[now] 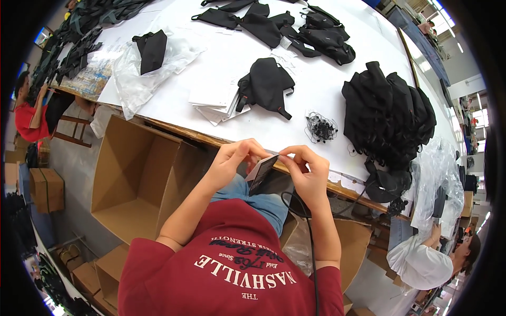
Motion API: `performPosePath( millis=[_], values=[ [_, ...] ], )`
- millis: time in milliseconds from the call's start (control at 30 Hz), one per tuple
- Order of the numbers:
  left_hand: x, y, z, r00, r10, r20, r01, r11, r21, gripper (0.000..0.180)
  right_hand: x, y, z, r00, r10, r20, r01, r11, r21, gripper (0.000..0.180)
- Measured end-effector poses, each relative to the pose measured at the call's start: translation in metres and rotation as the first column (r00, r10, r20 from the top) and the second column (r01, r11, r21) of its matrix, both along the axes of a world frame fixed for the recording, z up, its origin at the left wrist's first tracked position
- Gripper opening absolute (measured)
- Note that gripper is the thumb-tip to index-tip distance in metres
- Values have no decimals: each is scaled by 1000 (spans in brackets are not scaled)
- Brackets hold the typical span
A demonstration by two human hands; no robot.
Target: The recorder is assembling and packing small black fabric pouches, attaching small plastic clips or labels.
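In front of my waist, just off the table's edge, I hold a flat card (261, 171) with a pale face and a dark one. My left hand (232, 160) is closed on its left side, thumb and fingers pinching it. At its upper right corner, my right hand (307, 171) pinches with thumb and forefinger; whether a thin string is there is too small to see. Nearest on the table lie a black bag (265, 87) with straps, a stack of white cards (213, 100) and a tangle of thin black strings (320, 128).
A heap of black bags (387, 113) fills the table's right, with more black bags (327, 39) at the back. Clear plastic (129, 79) lies on the left under a black pouch (153, 51). An open cardboard box (137, 174) stands below the edge. Co-workers (34, 116) are at both sides.
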State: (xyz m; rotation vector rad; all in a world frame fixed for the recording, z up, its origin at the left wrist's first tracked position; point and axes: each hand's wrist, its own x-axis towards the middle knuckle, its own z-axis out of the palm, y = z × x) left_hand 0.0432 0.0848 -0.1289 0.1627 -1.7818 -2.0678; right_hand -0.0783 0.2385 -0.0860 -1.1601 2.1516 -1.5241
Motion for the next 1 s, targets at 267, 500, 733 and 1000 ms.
performPosePath(
  millis=[267,500,733,1000],
  values=[
    [-6,11,-13,974,-174,149,150,976,160,10,-1,2,-2,989,112,99,-123,985,118,12],
    [-23,17,-5,989,-58,136,36,986,162,8,-15,8,-18,654,245,715,-327,945,-25,15],
    [-129,-24,-86,918,363,-158,-309,407,-860,27,-28,27,-17,721,153,676,-189,982,-20,14],
    [-125,-34,-96,903,364,-229,-339,272,-901,11,-32,33,-26,773,-3,635,-20,999,29,15]
  ],
)
